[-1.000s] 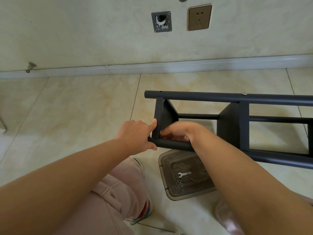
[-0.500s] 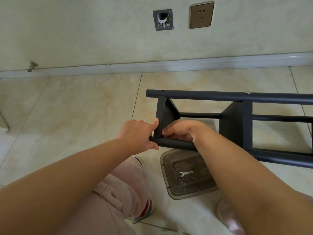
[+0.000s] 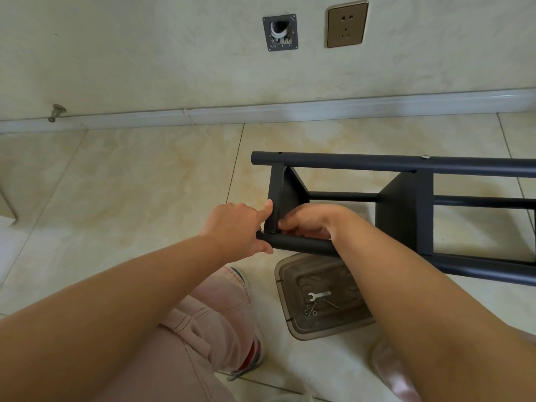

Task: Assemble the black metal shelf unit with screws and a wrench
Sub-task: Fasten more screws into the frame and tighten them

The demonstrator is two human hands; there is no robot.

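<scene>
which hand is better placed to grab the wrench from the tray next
Probably the right. The right hand is at the shelf panel's corner joint on the near tube, and its forearm passes over the tray holding the wrench. The left hand grips the shelf frame at the tube end, steadying it.

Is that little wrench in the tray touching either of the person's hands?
Apart. The head view shows the wrench lying in the tray, while both hands are up on the shelf frame.
</scene>
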